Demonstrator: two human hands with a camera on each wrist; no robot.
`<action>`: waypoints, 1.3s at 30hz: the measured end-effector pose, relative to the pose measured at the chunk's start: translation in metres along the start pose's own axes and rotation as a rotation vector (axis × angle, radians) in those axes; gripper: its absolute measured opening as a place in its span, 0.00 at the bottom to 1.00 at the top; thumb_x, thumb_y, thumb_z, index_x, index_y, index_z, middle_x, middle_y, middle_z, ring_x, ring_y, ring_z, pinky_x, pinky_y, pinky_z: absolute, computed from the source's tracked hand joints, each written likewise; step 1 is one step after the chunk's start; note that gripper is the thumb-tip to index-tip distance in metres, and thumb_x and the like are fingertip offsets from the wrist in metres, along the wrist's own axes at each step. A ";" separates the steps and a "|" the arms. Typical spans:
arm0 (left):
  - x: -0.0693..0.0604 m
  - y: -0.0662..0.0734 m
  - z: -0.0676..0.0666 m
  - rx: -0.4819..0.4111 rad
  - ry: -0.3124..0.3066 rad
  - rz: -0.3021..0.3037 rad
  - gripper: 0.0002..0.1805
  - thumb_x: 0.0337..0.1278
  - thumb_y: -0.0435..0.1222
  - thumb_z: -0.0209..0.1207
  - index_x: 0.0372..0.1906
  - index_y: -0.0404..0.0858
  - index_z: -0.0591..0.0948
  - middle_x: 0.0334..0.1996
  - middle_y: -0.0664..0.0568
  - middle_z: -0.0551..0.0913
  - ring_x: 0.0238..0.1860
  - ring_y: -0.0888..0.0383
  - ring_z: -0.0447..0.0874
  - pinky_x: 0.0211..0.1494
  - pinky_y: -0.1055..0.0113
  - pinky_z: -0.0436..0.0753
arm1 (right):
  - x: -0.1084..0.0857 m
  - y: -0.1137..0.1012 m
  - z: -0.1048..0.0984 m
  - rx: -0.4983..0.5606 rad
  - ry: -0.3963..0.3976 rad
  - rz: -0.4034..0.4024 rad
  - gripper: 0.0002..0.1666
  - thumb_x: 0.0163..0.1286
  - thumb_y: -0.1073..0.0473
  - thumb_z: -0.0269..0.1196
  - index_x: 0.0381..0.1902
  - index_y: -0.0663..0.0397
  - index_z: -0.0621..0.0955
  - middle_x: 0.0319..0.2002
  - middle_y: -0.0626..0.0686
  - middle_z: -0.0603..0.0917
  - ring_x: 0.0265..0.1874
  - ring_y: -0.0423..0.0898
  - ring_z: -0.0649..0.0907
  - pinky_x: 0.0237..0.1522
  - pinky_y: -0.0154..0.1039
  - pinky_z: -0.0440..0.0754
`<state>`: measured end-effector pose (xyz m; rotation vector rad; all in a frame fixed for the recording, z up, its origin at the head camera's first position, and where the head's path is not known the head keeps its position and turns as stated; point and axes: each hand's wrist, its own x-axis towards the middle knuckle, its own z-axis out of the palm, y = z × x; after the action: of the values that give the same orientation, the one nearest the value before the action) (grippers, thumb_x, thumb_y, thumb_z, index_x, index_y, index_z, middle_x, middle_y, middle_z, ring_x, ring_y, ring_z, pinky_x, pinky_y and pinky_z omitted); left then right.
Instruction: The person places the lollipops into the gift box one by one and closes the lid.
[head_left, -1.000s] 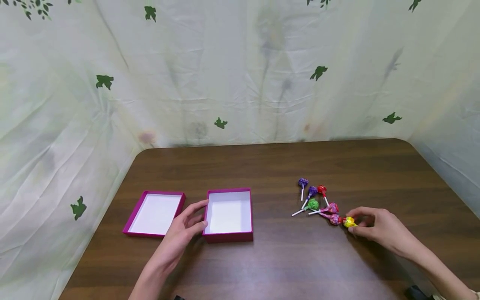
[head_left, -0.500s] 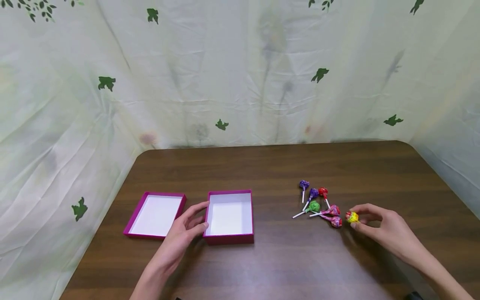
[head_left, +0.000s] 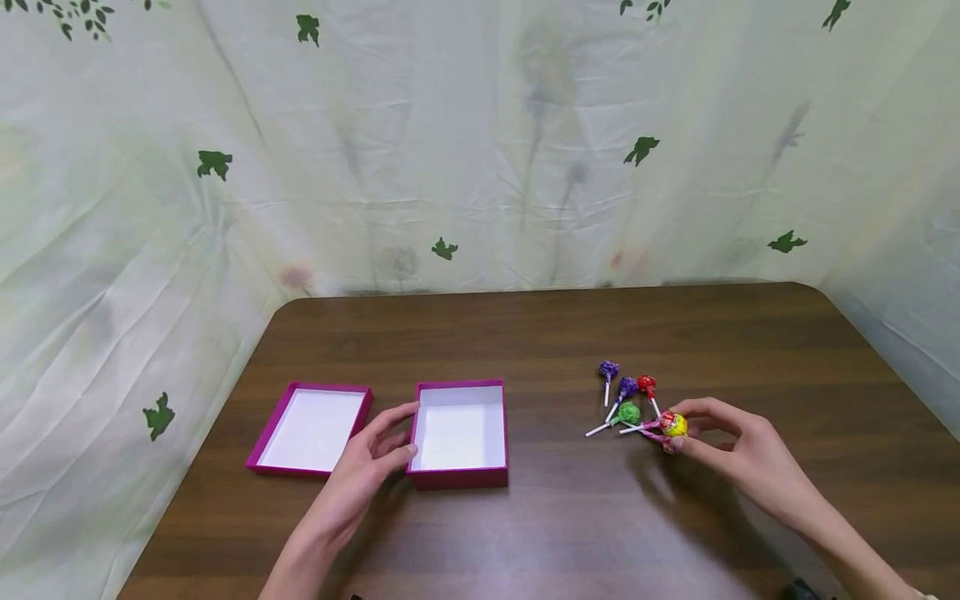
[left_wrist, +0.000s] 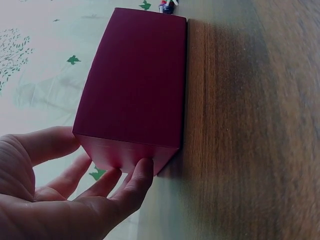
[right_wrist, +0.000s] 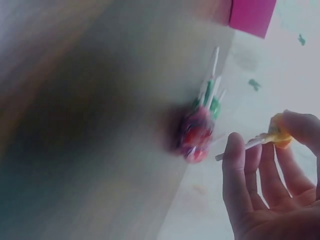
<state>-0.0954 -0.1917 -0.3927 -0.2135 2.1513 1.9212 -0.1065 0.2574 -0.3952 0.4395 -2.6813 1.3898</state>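
Head view: right hand [head_left: 738, 442] pinches a yellow lollipop [head_left: 675, 426] by its wrapped end, raised above the brown table [head_left: 555, 533], close to a cluster of lollipops, green one [head_left: 627, 412] included. Left hand [head_left: 369, 450] rests loosely spread fingers against the magenta box's [head_left: 459, 478] left wall. Lid [head_left: 307, 429] lies farther left, white inside upward.

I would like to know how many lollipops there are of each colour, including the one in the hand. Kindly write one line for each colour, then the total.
Yellow lollipop: 1, held in the right hand
Purple lollipops: 2
Red lollipop: 1
Green lollipop: 1
Pink lollipops: 2, both partly hidden
Total: 7 lollipops
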 end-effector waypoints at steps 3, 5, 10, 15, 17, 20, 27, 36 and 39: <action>0.001 0.000 0.000 0.002 0.006 -0.014 0.28 0.64 0.32 0.59 0.69 0.48 0.71 0.73 0.47 0.59 0.70 0.41 0.61 0.69 0.43 0.63 | 0.003 -0.005 0.006 0.030 0.001 -0.016 0.18 0.62 0.60 0.71 0.49 0.45 0.81 0.40 0.47 0.84 0.37 0.41 0.83 0.34 0.37 0.84; 0.001 0.001 0.000 0.003 0.007 -0.018 0.28 0.64 0.32 0.59 0.69 0.48 0.71 0.73 0.47 0.59 0.70 0.40 0.61 0.69 0.43 0.63 | 0.004 -0.009 0.011 0.065 0.007 -0.020 0.18 0.62 0.61 0.71 0.50 0.47 0.81 0.40 0.48 0.84 0.38 0.42 0.82 0.33 0.37 0.85; 0.001 0.000 -0.001 -0.007 -0.001 -0.007 0.29 0.64 0.31 0.59 0.69 0.47 0.70 0.73 0.47 0.59 0.70 0.41 0.61 0.69 0.43 0.63 | 0.007 -0.017 0.021 0.197 -0.012 -0.045 0.19 0.63 0.64 0.70 0.51 0.50 0.81 0.40 0.53 0.84 0.36 0.47 0.83 0.31 0.41 0.85; 0.000 0.000 -0.001 -0.012 -0.005 0.003 0.28 0.64 0.31 0.59 0.69 0.47 0.71 0.73 0.47 0.60 0.69 0.41 0.62 0.69 0.43 0.63 | 0.013 -0.027 0.028 0.247 -0.034 -0.057 0.20 0.62 0.64 0.70 0.51 0.47 0.80 0.40 0.52 0.84 0.35 0.50 0.84 0.31 0.42 0.85; 0.001 -0.001 -0.001 -0.013 -0.006 0.004 0.28 0.64 0.31 0.60 0.68 0.47 0.71 0.72 0.48 0.60 0.69 0.42 0.62 0.69 0.43 0.64 | 0.016 -0.029 0.031 0.253 -0.034 -0.063 0.20 0.61 0.64 0.71 0.50 0.47 0.80 0.38 0.51 0.85 0.34 0.49 0.84 0.30 0.42 0.85; 0.001 -0.001 -0.001 -0.017 -0.009 0.004 0.28 0.64 0.31 0.60 0.68 0.47 0.71 0.72 0.48 0.60 0.69 0.42 0.62 0.69 0.43 0.64 | 0.020 -0.031 0.036 0.276 -0.037 -0.078 0.19 0.60 0.64 0.72 0.49 0.47 0.81 0.38 0.51 0.85 0.34 0.50 0.84 0.30 0.42 0.85; 0.001 -0.001 -0.001 -0.021 -0.010 0.003 0.28 0.64 0.31 0.60 0.68 0.47 0.71 0.72 0.47 0.61 0.69 0.42 0.62 0.69 0.43 0.63 | 0.028 -0.040 0.045 0.337 -0.044 -0.116 0.18 0.62 0.65 0.70 0.50 0.49 0.81 0.42 0.52 0.84 0.35 0.51 0.83 0.32 0.42 0.85; 0.001 -0.001 -0.001 -0.026 -0.008 0.006 0.28 0.64 0.31 0.60 0.68 0.47 0.71 0.72 0.47 0.61 0.69 0.42 0.63 0.69 0.43 0.63 | 0.036 -0.055 0.063 0.435 -0.082 -0.118 0.18 0.64 0.66 0.69 0.51 0.50 0.81 0.41 0.55 0.83 0.33 0.58 0.83 0.32 0.46 0.85; 0.002 -0.002 -0.001 -0.026 -0.009 0.004 0.28 0.64 0.31 0.60 0.68 0.47 0.71 0.72 0.47 0.60 0.69 0.41 0.62 0.69 0.43 0.63 | 0.039 -0.060 0.068 0.424 -0.088 -0.131 0.18 0.64 0.65 0.69 0.50 0.49 0.81 0.40 0.54 0.83 0.32 0.55 0.82 0.31 0.46 0.85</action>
<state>-0.0966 -0.1931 -0.3945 -0.2051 2.1230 1.9497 -0.1222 0.1611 -0.3793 0.7090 -2.3564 1.9371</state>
